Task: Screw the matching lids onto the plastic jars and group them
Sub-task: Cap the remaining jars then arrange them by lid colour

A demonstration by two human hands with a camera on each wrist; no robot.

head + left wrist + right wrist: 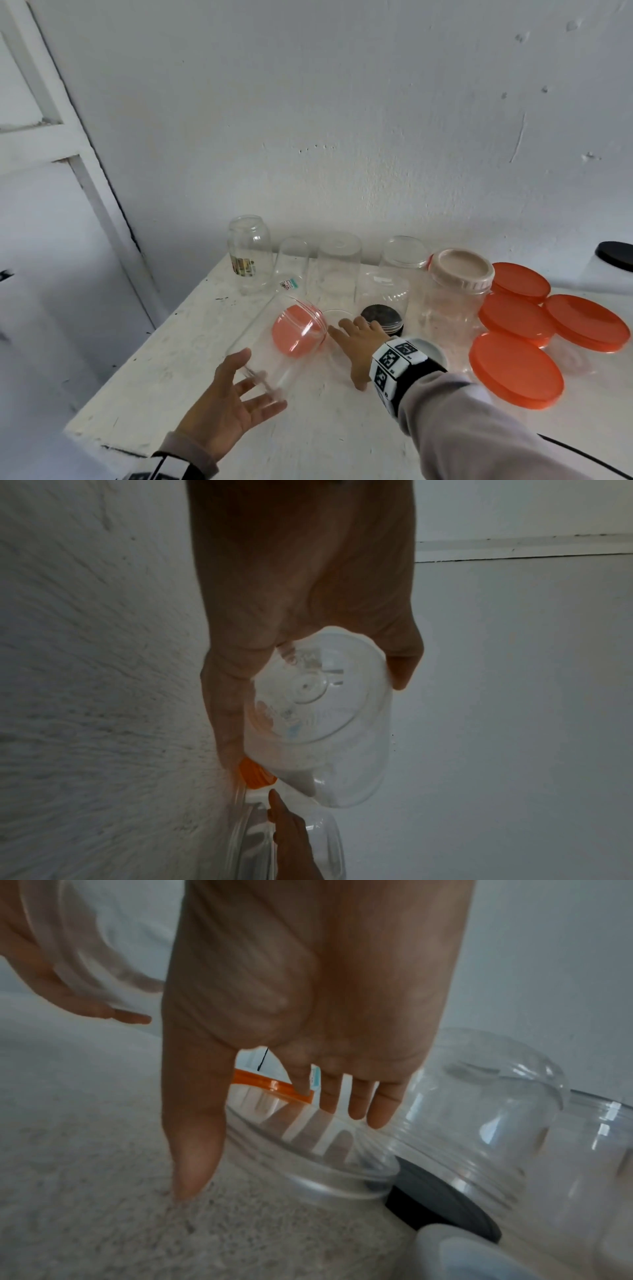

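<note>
My left hand [258, 380] grips a clear plastic jar [274, 346] by its base, thumb on one side and fingers on the other. The jar is tilted, its threaded mouth over a small orange lid [296, 334] on the white table [171, 377]. In the left wrist view the jar's base [349, 750] fills my palm and the orange lid [255, 775] shows beyond it. My right hand [352, 346] reaches forward with straight fingers [356, 1104] above a clear round lid [308, 1156], thumb tip touching the table. It holds nothing.
Several clear jars stand upside down along the wall, beside an upright labelled one [248, 257]. A black lid [382, 317] and a white lid [433, 349] lie by my right wrist. A beige-lidded jar [460, 274] and large orange lids [517, 370] sit right. The table edge [113, 397] drops off left.
</note>
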